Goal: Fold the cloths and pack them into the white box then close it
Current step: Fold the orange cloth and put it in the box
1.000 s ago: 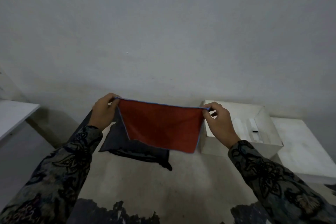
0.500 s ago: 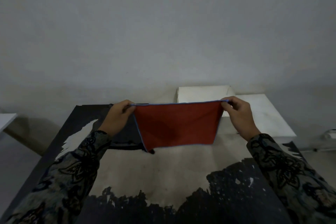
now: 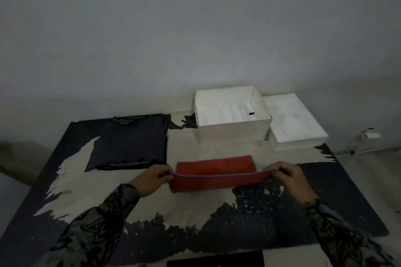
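Observation:
A red cloth with a blue hem [image 3: 214,176] lies low over the middle of the table, its far part resting on the top and its near edge lifted. My left hand [image 3: 152,180] pinches the near left corner and my right hand [image 3: 288,176] pinches the near right corner. A dark cloth [image 3: 130,143] lies spread flat at the back left. The open white box [image 3: 232,128] stands at the back, right of centre, with small white inserts inside. Its white lid [image 3: 293,123] lies flat beside it on the right.
The table [image 3: 195,208] has a worn black top with pale bare patches. A grey wall rises right behind it. A white plug and cable [image 3: 368,136] sit on the floor at the right. Something dark shows at the near table edge.
My hands have brought the red cloth down from in front of the box onto the table. The view has tilted down, so the box, its lid and the dark cloth now show fully.

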